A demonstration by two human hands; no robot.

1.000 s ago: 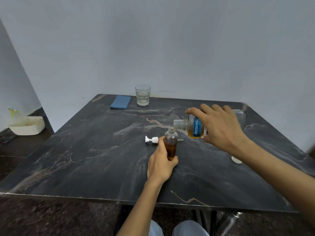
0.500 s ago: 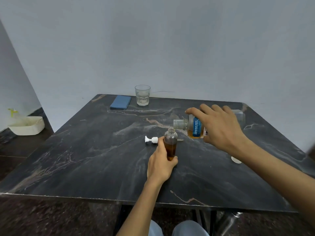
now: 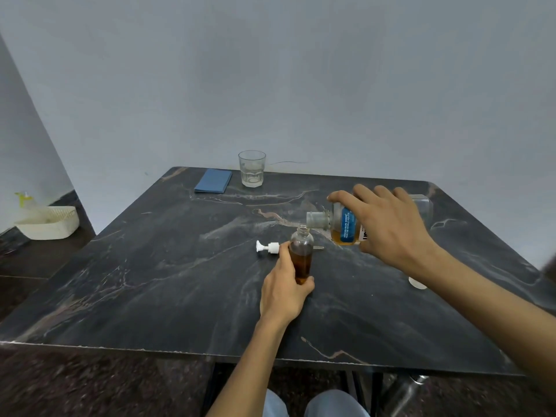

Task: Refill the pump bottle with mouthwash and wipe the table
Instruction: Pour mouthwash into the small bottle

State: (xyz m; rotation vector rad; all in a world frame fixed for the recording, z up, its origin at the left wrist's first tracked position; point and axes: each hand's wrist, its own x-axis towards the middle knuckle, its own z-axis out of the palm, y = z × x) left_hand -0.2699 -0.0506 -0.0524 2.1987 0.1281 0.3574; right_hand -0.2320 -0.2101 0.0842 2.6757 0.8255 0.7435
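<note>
A small clear pump bottle (image 3: pixel 301 251), uncapped and more than half full of amber liquid, stands upright on the dark marble table (image 3: pixel 168 284). My left hand (image 3: pixel 285 291) grips its lower body. My right hand (image 3: pixel 388 227) holds the mouthwash bottle (image 3: pixel 343 225) tipped on its side, its open neck just right of and level with the pump bottle's mouth. A little amber mouthwash pools in the low side of it. The white pump head (image 3: pixel 267 247) lies on the table left of the small bottle. A folded blue cloth (image 3: pixel 213 180) lies at the far edge.
A drinking glass (image 3: pixel 252 168) with a little water stands at the back beside the cloth. A white cap (image 3: pixel 417 282) lies on the table under my right forearm. A white basket (image 3: pixel 49 222) sits on a low ledge to the left.
</note>
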